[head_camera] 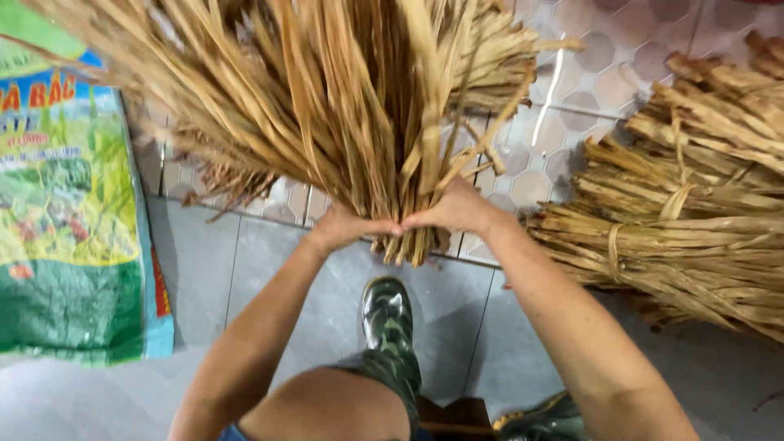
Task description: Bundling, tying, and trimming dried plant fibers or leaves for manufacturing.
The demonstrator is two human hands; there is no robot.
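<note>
Both grips, left hand (pixel 341 227) & right hand (pixel 453 209), closed round fanned bundle (pixel 327 90) of dry, flat straw-coloured leaves.

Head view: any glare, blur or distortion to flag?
Head view: a bright glare streak on the glossy hexagon-patterned floor tiles; the fanned bundle of dry tan reed strips softens toward the top edge; left hand and right hand reasonably sharp; lighting even, shadows soft; wide-angle stretch at the forearms.
</note>
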